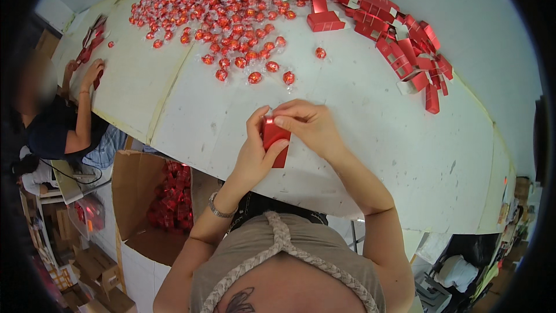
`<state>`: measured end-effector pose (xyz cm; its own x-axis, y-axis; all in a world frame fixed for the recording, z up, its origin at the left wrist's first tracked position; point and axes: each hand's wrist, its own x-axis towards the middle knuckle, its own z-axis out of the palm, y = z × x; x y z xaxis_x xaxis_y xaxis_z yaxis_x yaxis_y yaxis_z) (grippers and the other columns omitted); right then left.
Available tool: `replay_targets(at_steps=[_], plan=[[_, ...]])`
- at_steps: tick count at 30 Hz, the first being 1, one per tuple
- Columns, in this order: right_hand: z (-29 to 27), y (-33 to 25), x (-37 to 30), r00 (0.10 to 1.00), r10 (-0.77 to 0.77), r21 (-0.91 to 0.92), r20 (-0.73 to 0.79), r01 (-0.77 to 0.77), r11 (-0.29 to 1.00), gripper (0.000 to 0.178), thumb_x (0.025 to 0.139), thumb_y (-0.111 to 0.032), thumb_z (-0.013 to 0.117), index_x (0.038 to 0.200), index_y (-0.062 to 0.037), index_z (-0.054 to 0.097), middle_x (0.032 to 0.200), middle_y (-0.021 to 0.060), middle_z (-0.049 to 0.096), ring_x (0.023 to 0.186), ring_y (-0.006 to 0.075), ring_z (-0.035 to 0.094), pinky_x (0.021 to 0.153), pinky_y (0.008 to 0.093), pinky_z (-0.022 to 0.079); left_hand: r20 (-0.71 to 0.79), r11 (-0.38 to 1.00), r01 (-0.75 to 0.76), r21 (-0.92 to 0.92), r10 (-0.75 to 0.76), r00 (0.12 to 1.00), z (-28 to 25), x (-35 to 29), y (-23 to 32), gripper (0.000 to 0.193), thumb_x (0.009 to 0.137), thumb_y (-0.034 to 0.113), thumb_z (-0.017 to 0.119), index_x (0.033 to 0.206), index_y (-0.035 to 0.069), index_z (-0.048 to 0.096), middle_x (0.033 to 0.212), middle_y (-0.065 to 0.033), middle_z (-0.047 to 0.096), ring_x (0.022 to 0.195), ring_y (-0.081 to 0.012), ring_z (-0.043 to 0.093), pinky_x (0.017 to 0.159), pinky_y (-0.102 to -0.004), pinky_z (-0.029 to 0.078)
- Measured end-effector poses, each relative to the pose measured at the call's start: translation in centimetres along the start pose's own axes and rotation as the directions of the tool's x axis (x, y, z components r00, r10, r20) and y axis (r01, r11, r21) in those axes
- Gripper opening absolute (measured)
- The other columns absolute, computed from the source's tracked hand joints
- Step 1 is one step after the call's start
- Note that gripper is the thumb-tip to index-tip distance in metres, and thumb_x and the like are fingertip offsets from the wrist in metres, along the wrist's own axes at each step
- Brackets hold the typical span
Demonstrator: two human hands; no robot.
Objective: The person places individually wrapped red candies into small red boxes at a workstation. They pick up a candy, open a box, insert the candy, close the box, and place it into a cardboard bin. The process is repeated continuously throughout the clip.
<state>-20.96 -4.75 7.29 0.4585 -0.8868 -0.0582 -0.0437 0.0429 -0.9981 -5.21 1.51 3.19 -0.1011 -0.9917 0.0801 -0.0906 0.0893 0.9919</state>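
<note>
A small red cardboard box (277,133) is held upright just above the near side of the white table (370,145). My left hand (255,149) wraps around its side, with the thumb across the front. At the top end of the box, the fingers of my right hand (304,123) are pinched together. What they grip there is partly hidden, but it looks like the box's top edge or flap. Beyond my hands lie several loose red-wrapped candies (255,77) with clear twisted ends.
A large heap of wrapped candies (214,0) covers the far table. Red boxes (399,52), some with open flaps, pile along the far right edge. Below the table at left stands an open carton (136,197) holding red items. A co-worker (69,116) sits at the left, handling red packaging.
</note>
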Motion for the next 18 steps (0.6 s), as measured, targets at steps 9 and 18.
replay_targets(at_steps=[9,18], plan=[[-4.9,4.4,11.2,0.917,-0.396,-0.535,-0.049,0.311,0.786,0.032,0.080,-0.019,0.065,0.109,-0.0050,0.066,0.120,0.0163,0.058,0.110,0.0299,0.054,0.097,0.0404,0.040,-0.573,0.875,0.298,0.381,-0.029,0.819,-8.1,-6.2,1.9,0.037,0.088,0.013,0.060,0.121,0.005,0.045,0.121,-0.0131,0.048,0.113,-0.0254,0.050,0.092,-0.0391,0.045],[-14.7,5.9,19.0,0.824,-0.394,-0.668,-0.407,0.026,0.744,0.033,0.079,-0.019,0.069,0.111,-0.0118,0.065,0.104,0.0083,0.066,0.100,0.0228,0.061,0.084,0.0378,0.046,-0.442,0.783,0.220,0.582,0.077,0.894,-10.2,-4.8,-0.1,0.062,0.079,0.015,0.071,0.133,0.005,0.041,0.147,-0.0216,0.025,0.137,-0.0395,0.023,0.109,-0.0459,0.025]])
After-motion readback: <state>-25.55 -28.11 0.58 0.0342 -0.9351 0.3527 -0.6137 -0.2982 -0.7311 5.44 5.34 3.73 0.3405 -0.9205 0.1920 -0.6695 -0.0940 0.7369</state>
